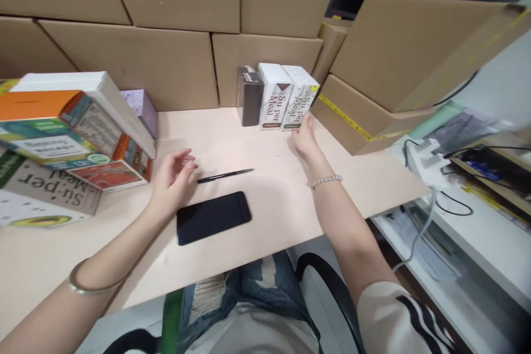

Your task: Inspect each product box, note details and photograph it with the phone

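Observation:
My right hand (306,137) reaches across the pale desk (265,204) to a row of three small cartons by the back wall. Its fingertips rest against the rightmost white dotted carton (302,95), with fingers stretched out. Next to that stand a white "Su-per Meal" carton (275,94) and a dark grey carton (250,95). My left hand (172,180) hovers above the desk with fingers loosely curled and apart, holding nothing. A black pen (225,176) lies just right of it, and a black phone (213,217) lies face up in front of it.
A leaning pile of colourful meal boxes (70,138) fills the desk's left side, with a small lilac box (143,108) behind. Large cardboard cartons (166,27) wall the back and right. A white side shelf (468,215) with cables and papers lies to the right.

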The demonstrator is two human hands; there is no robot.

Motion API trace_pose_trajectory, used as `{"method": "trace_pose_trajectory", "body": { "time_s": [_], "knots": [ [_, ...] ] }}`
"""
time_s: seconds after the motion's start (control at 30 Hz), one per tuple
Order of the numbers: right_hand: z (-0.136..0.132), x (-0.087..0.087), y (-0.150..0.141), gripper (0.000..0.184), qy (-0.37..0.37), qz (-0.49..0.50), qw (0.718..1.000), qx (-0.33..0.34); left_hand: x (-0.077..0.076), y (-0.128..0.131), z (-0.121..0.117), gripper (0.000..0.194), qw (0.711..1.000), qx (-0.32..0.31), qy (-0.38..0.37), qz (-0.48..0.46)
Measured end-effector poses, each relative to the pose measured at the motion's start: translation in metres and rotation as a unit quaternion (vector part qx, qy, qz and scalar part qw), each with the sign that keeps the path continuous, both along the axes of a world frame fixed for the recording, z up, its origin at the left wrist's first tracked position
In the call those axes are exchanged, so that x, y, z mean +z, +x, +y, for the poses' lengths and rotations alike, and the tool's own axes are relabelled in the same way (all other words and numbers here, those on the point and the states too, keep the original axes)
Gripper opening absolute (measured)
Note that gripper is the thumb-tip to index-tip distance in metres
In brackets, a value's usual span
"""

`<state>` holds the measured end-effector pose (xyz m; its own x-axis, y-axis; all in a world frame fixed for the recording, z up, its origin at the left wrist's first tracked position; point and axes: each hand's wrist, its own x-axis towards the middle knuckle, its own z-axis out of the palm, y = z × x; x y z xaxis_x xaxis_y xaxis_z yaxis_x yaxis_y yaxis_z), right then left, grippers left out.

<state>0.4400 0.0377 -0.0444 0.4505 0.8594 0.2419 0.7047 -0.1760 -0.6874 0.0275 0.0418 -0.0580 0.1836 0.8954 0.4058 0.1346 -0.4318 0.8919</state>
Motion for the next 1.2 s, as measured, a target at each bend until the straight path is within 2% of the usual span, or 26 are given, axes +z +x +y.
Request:
{"method": "trace_pose_trajectory", "body": {
  "time_s": [0.1, 0.17, 0.23, 0.3, 0.37, 0.47, 0.57, 0.63, 0.73, 0.83, 0.93, 1.07, 1.2],
  "knots": [
    [-0.009, 0.02, -0.027, 0.072, 0.02, -0.024, 0.996, -0.085, 0.004, 0.002, -0.007, 0.039, 0.997, -0.017, 0.03, 0.07],
    [-0.011, 0.035, -0.055, 0.056, 0.07, -0.089, 0.989, -0.091, 0.004, 0.005, -0.01, 0.035, 0.995, -0.029, 0.042, 0.082],
    [-0.008, 0.045, -0.095, 0.04, 0.111, -0.135, 0.985, 0.006, 0.003, 0.008, -0.011, 0.031, 0.995, -0.039, 0.043, 0.087],
    [-0.001, 0.05, -0.142, 0.031, 0.095, -0.106, 0.977, 0.158, -0.001, 0.009, -0.009, 0.029, 0.994, -0.044, 0.043, 0.086],
    [0.007, 0.05, -0.194, 0.037, 0.063, -0.056, 0.952, 0.293, -0.007, 0.009, -0.004, 0.027, 0.995, -0.052, 0.041, 0.074],
    [0.021, 0.051, -0.266, 0.058, 0.087, -0.051, 0.908, 0.407, -0.016, 0.006, 0.004, 0.028, 0.996, -0.057, 0.043, 0.052],
    [0.038, 0.059, -0.319, 0.086, 0.185, -0.07, 0.896, 0.398, -0.022, 0.003, 0.009, 0.041, 0.995, -0.066, 0.053, 0.046],
    [0.051, 0.067, -0.34, 0.101, 0.234, -0.087, 0.887, 0.388, -0.023, 0.003, 0.009, 0.045, 0.994, -0.078, 0.06, 0.048],
    [0.069, 0.074, -0.354, 0.098, 0.263, -0.109, 0.869, 0.405, -0.021, 0.004, 0.007, 0.051, 0.992, -0.091, 0.066, 0.05],
    [0.076, 0.07, -0.353, 0.089, 0.26, -0.108, 0.864, 0.418, -0.019, 0.005, 0.003, 0.049, 0.992, -0.099, 0.065, 0.053],
    [0.071, 0.06, -0.345, 0.085, 0.261, -0.083, 0.86, 0.43, -0.017, 0.005, -0.002, 0.047, 0.991, -0.105, 0.059, 0.055],
    [0.056, 0.051, -0.327, 0.076, 0.283, -0.043, 0.84, 0.461, -0.012, 0.004, -0.005, 0.037, 0.993, -0.095, 0.038, 0.056],
    [0.041, 0.049, -0.295, 0.072, 0.298, 0.034, 0.85, 0.432, -0.012, 0.006, 0.001, 0.029, 0.997, -0.062, 0.01, 0.034]
  ]
}}
